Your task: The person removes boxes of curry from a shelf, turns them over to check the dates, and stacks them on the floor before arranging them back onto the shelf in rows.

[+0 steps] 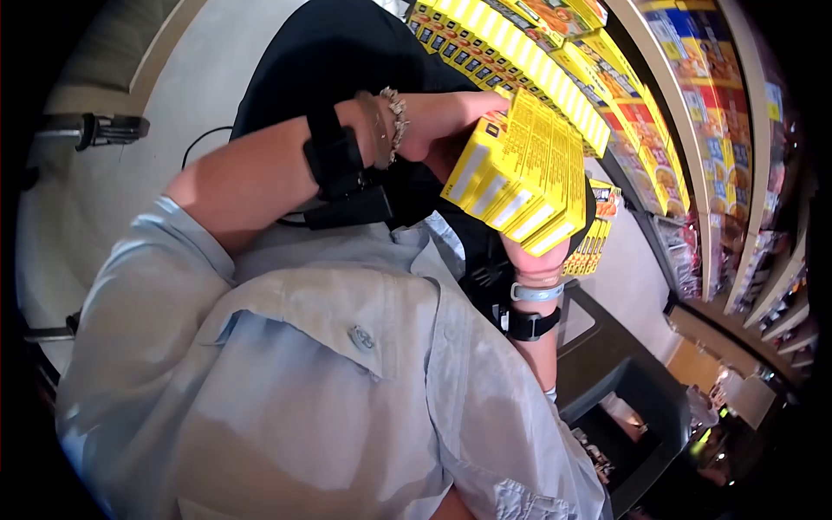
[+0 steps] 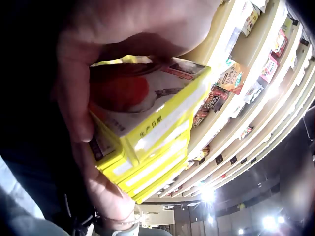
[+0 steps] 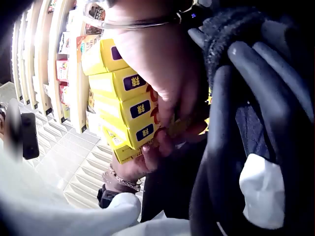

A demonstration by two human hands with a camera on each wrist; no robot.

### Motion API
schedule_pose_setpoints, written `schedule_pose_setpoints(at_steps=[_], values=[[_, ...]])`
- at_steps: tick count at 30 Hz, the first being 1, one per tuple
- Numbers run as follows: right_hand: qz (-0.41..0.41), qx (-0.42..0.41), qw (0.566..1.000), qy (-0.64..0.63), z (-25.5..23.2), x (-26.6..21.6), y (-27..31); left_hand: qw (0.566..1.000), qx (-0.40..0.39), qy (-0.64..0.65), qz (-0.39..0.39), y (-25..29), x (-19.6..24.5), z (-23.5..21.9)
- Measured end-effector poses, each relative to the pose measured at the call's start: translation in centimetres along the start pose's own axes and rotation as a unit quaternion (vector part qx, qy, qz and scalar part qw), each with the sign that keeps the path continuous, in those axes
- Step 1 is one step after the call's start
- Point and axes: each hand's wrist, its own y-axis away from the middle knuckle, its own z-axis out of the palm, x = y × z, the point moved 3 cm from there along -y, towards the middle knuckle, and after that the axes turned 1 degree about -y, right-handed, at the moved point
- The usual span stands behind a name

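Bright shop lighting, fisheye edges, ceiling glare, blurred close-ups

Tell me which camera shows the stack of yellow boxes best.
The head view: the whole stack of yellow boxes shows, gripped between the left hand and the right hand. The left wrist view shows only box ends and one printed face; the right wrist view shows labelled ends, half hidden by fingers.

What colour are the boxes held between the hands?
Yellow boxes, with white strips along their edges; head view shows it best.
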Motion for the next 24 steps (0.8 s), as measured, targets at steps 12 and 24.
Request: schedule_pose_setpoints(at_steps=[12,24], values=[[0.000,0.039,0.986,-0.161,0.3,3.7,-0.3,0.985,0.094,-0.130,-0.066,1.2,3.4,-0.6],[0.019,0.062,0.986,-0.154,0.5,4.7,-0.4,0.982,0.115,-0.128,-0.074,0.4,2.8,-1.3]])
